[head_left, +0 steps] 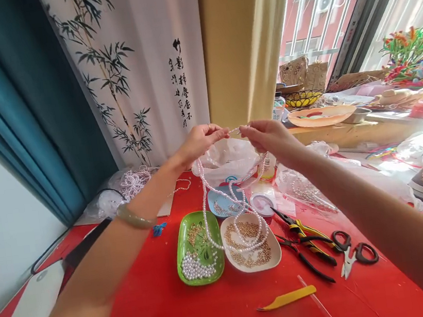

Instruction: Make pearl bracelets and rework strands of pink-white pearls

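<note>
A long strand of white pearl beads (205, 206) hangs in loops from both my hands, its lower curves dangling over the trays. My left hand (203, 140) pinches one part of the strand between thumb and fingers. Opposite it, my right hand (265, 136) is closed on the strand too, with a short beaded stretch spanning the gap between them. Below are a green tray (180, 246) of white pearls and gold bits, a white tray (235, 264) of gold beads, and a blue tray (213, 200) with small metal pieces.
Yellow-black pliers (302, 229), black-handled cutters (306, 260), scissors (349, 260) and yellow tweezers (288, 298) lie on the red table (152, 301). A bag of beads (133, 184) stands at the back left. A white device (32, 307) lies at the left edge. Plastic bags (304, 182) lie right of the trays.
</note>
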`<state>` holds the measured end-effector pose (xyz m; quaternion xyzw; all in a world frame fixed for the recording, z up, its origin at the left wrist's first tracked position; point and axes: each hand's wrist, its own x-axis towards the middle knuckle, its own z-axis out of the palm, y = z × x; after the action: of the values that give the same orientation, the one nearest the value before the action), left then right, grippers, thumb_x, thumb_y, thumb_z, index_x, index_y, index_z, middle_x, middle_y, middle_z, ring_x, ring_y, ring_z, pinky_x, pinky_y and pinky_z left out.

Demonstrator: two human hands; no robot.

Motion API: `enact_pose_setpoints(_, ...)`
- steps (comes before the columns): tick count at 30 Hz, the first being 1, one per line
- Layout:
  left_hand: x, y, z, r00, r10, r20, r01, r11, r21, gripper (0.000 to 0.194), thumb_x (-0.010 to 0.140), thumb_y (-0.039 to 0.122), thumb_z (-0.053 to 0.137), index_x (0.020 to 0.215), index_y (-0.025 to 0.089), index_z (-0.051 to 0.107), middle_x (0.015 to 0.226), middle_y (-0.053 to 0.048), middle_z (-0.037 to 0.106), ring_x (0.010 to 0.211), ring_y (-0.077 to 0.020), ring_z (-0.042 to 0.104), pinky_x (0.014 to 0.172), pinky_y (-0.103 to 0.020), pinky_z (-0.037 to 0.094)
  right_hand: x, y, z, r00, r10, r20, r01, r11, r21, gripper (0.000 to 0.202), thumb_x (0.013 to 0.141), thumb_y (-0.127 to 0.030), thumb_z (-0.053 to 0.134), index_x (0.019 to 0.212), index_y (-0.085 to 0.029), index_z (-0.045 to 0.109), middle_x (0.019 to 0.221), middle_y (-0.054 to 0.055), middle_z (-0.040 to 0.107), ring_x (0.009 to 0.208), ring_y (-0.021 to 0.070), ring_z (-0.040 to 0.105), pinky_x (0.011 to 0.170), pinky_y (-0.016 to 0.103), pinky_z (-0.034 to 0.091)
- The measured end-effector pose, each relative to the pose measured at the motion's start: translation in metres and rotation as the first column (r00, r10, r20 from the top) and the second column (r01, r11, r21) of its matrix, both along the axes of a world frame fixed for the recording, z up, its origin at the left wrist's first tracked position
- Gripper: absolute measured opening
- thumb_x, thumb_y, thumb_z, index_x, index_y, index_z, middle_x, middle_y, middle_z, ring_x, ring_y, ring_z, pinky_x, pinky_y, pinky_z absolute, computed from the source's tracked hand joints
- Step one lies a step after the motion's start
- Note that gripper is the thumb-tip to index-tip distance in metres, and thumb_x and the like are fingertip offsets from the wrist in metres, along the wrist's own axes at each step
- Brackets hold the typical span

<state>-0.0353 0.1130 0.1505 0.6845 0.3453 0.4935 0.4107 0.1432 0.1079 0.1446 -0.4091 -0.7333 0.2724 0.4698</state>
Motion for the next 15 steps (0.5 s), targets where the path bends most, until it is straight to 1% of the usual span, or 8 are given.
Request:
enact_pose_setpoints(2, -0.005, 0.001, 0.019, 0.998, -0.021, -0.064, 0.024, 0.998, 0.055, 0.011, 0.062, 0.022, 0.072, 0.060, 0.012, 0.066, 0.055, -0.002, 0.052, 0.053, -0.0076, 0.043, 0.052, -0.023, 0.027, 0.003, 0.005, 0.019, 0.981, -0.114, 0.159, 0.085, 0.980, 0.178, 0.030, 0.076, -0.042, 0.054, 0.066, -0.013, 0.055, 0.047, -0.007, 0.032, 0.042, 0.0023, 0.026, 0.041, 0.021, 0.021)
enact_pose_setpoints(4, -0.008, 0.001, 0.039, 0.994, 0.004, -0.107, 0.006, 0.995, 0.095, 0.011, 0.062, 0.019, 0.072, 0.061, 0.011, 0.065, 0.056, -0.002, 0.052, 0.059, -0.0092, 0.046, 0.055, -0.023, 0.027, 0.007, 0.008, 0.037, 0.938, -0.201, 0.283, 0.101, 0.938, 0.332, 0.033, 0.072, -0.046, 0.057, 0.068, -0.013, 0.059, 0.049, -0.006, 0.036, 0.044, 0.0024, 0.028, 0.044, 0.021, 0.022)
enact_pose_setpoints(6, -0.010, 0.000, 0.059, 0.987, 0.059, -0.152, -0.035, 0.987, 0.160, 0.013, 0.069, 0.020, 0.066, 0.066, 0.008, 0.064, 0.053, 0.000, 0.047, 0.061, -0.0084, 0.044, 0.057, -0.023, 0.026, 0.010, 0.009, 0.055, 0.886, -0.264, 0.380, 0.083, 0.898, 0.431, 0.037, 0.070, -0.049, 0.058, 0.069, -0.013, 0.061, 0.050, -0.006, 0.039, 0.046, 0.0028, 0.030, 0.047, 0.022, 0.023)
enact_pose_setpoints(8, -0.011, -0.002, 0.078, 0.968, 0.110, -0.225, -0.051, 0.966, 0.255, 0.018, 0.076, 0.022, 0.059, 0.070, 0.006, 0.063, 0.051, 0.002, 0.042, 0.061, -0.0069, 0.041, 0.058, -0.023, 0.024, 0.014, 0.008, 0.069, 0.830, -0.329, 0.451, 0.081, 0.870, 0.486, 0.037, 0.071, -0.049, 0.057, 0.069, -0.013, 0.062, 0.051, -0.005, 0.039, 0.048, 0.0033, 0.032, 0.049, 0.023, 0.023)
enact_pose_setpoints(10, -0.016, -0.005, 0.094, 0.937, 0.153, -0.315, -0.034, 0.935, 0.353, 0.022, 0.080, 0.023, 0.054, 0.071, 0.005, 0.061, 0.051, 0.003, 0.038, 0.060, -0.0055, 0.037, 0.057, -0.023, 0.022, 0.021, 0.008, 0.077, 0.788, -0.369, 0.494, 0.119, 0.877, 0.466, 0.033, 0.073, -0.046, 0.056, 0.069, -0.014, 0.064, 0.051, -0.005, 0.038, 0.049, 0.0042, 0.032, 0.051, 0.024, 0.023)
enact_pose_setpoints(12, -0.025, -0.007, 0.108, 0.902, 0.205, -0.379, -0.023, 0.902, 0.432, 0.022, 0.081, 0.024, 0.053, 0.071, 0.006, 0.060, 0.049, 0.004, 0.033, 0.057, -0.0046, 0.029, 0.054, -0.022, 0.020, 0.032, 0.008, 0.078, 0.781, -0.378, 0.497, 0.201, 0.905, 0.374, 0.029, 0.076, -0.042, 0.055, 0.074, -0.014, 0.065, 0.051, -0.004, 0.035, 0.050, 0.0050, 0.030, 0.051, 0.025, 0.022)
enact_pose_setpoints(14, -0.041, -0.009, 0.120, 0.878, 0.256, -0.405, -0.037, 0.879, 0.475, 0.021, 0.082, 0.027, 0.052, 0.072, 0.010, 0.059, 0.048, 0.005, 0.027, 0.054, -0.0055, 0.021, 0.051, -0.023, 0.017, 0.047, 0.008, 0.074, 0.821, -0.368, 0.437, 0.279, 0.926, 0.255, 0.028, 0.079, -0.037, 0.052, 0.082, -0.013, 0.065, 0.051, -0.004, 0.032, 0.049, 0.0053, 0.027, 0.052, 0.027, 0.021)
enact_pose_setpoints(15, -0.049, -0.009, 0.124, 0.872, 0.278, -0.403, -0.057, 0.876, 0.479, 0.021, 0.082, 0.029, 0.052, 0.072, 0.012, 0.058, 0.047, 0.006, 0.025, 0.054, -0.0065, 0.018, 0.049, -0.024, 0.015, 0.055, 0.008, 0.071, 0.853, -0.351, 0.387, 0.294, 0.935, 0.199, 0.029, 0.080, -0.035, 0.050, 0.087, -0.011, 0.064, 0.051, -0.005, 0.030, 0.049, 0.0052, 0.025, 0.052, 0.028, 0.020)
